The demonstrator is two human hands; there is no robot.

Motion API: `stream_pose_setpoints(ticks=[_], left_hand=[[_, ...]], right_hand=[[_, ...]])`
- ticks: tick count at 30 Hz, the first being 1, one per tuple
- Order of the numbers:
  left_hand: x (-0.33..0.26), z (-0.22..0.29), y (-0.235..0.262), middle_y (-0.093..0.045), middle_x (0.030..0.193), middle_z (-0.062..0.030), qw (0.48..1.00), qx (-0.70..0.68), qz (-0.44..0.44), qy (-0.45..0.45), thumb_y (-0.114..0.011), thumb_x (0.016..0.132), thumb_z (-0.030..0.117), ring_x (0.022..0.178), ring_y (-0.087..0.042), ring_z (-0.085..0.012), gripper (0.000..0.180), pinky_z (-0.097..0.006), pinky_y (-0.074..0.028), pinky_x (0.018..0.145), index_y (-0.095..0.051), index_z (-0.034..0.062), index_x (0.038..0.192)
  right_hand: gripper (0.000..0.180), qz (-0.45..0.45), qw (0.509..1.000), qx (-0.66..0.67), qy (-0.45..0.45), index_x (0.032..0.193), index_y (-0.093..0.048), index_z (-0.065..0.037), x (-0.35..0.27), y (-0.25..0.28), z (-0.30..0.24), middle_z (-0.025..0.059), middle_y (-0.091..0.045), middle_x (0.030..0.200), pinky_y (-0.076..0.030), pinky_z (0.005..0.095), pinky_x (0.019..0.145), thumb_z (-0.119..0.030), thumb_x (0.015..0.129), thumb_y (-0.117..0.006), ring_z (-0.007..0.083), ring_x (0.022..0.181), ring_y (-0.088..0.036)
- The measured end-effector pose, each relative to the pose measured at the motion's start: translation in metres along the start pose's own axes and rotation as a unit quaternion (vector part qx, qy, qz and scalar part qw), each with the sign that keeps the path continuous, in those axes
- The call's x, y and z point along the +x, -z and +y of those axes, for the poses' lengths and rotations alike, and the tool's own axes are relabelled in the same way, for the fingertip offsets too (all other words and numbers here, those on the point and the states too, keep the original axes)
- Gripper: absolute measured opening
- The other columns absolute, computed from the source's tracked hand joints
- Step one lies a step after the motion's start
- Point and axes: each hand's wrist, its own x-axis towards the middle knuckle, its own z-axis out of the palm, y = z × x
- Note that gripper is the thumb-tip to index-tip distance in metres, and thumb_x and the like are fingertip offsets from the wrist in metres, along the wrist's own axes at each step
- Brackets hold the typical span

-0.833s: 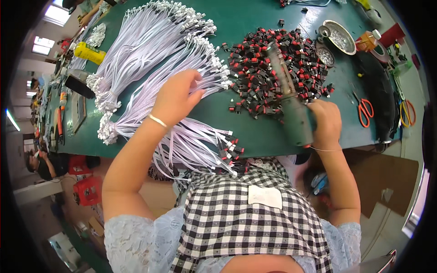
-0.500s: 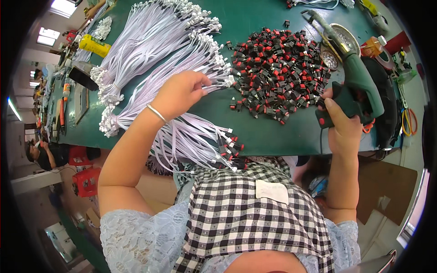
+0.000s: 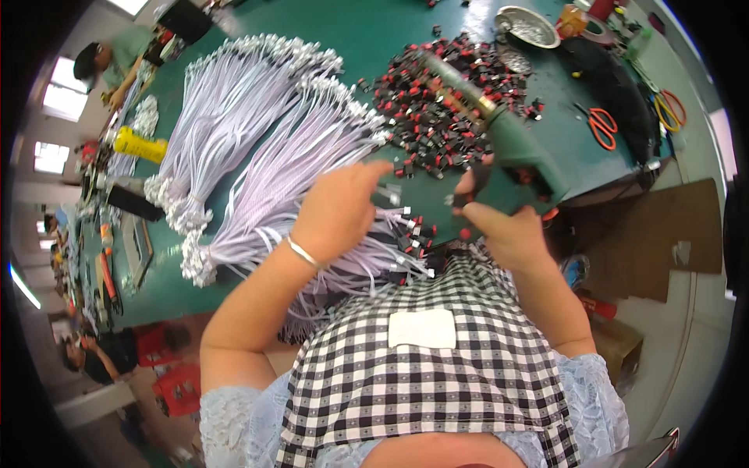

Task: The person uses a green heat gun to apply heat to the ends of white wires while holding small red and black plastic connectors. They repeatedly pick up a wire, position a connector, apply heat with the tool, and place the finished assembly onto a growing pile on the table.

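Note:
My right hand (image 3: 507, 234) is closed round the grip of a green soldering gun (image 3: 523, 148), its long nose pointing up and left over a heap of small black-and-red rocker switches (image 3: 437, 101). Something small and pale shows at the right fingertips, too blurred to name. My left hand (image 3: 339, 207), a bangle at its wrist, is above the white ribbon cables (image 3: 273, 156). Between its curled fingers and thumb is a white ribbon cable, whose blurred end (image 3: 388, 193) sticks out to the right. Below that hand, several cables end in black-and-red switches (image 3: 413, 242).
A metal bowl (image 3: 528, 27) of small silvery parts stands at the far right. Orange-handled scissors (image 3: 601, 129) lie on the green table (image 3: 367, 23). A yellow bottle (image 3: 140, 145) and a dark box-like thing (image 3: 134, 201) are on the left. Other people sit farther left.
The soldering gun and my right hand have come left and nearer to my left hand. My left hand has moved right and down, off the cable ends. The whole view has shifted.

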Motion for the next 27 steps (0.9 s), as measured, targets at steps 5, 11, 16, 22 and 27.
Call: stream_pose_setpoints(ticks=[5,11,16,22,27], left_hand=[[-0.011,0.011,0.003,-0.055,0.077,-0.0123,0.998,-0.045,0.016,-0.039,-0.056,0.07,0.001,0.071,-0.052,-0.0306,0.026,-0.036,-0.041,0.064,-0.054,0.0033,0.096],[-0.02,0.005,0.004,-0.054,0.073,-0.0113,0.984,-0.147,0.082,-0.06,-0.056,0.072,0.001,0.065,-0.052,-0.0261,0.01,-0.033,-0.041,0.059,-0.056,0.0021,0.082],[-0.024,0.009,0.02,-0.057,0.076,-0.0065,0.956,-0.282,-0.026,0.074,-0.055,0.08,0.004,0.066,-0.054,-0.0147,0.009,-0.026,-0.042,0.059,-0.056,0.0,0.088],[-0.029,-0.001,0.013,-0.057,0.077,0.0002,0.801,-0.514,-0.125,0.279,-0.057,0.083,0.009,0.067,-0.051,-0.0036,0.013,-0.018,-0.041,0.06,-0.055,0.0011,0.093],[-0.023,-0.001,0.013,-0.058,0.076,-0.0008,0.776,-0.553,-0.126,0.275,-0.058,0.082,0.011,0.065,-0.051,-0.0043,0.013,-0.018,-0.042,0.057,-0.056,0.0014,0.091]], right_hand=[[0.066,-0.086,0.99,-0.027,0.11,0.123,-0.032,-0.015,-0.011,-0.005,0.015,0.0113,-0.048,0.099,-0.048,0.0323,0.073,0.014,0.068,-0.054,0.0182,0.085,-0.054],[0.065,-0.153,0.967,-0.177,0.099,0.125,-0.031,-0.013,-0.011,-0.02,-0.007,0.011,-0.048,0.098,-0.049,0.032,0.073,0.014,0.07,-0.052,0.017,0.089,-0.052],[0.06,-0.085,0.993,-0.083,-0.023,0.126,-0.031,-0.01,-0.006,-0.026,0.001,0.0107,-0.049,0.099,-0.05,0.0305,0.071,0.009,0.073,-0.054,0.0166,0.091,-0.051],[0.05,-0.007,0.995,-0.039,-0.097,0.121,-0.035,-0.003,0.006,-0.043,0.006,0.0102,-0.054,0.093,-0.049,0.0278,0.068,0.002,0.076,-0.056,0.0155,0.081,-0.055],[0.043,0.001,0.992,-0.073,-0.1,0.116,-0.039,-0.002,0.015,-0.051,0.005,0.0081,-0.056,0.09,-0.048,0.0256,0.064,-0.001,0.077,-0.057,0.0138,0.071,-0.056]])
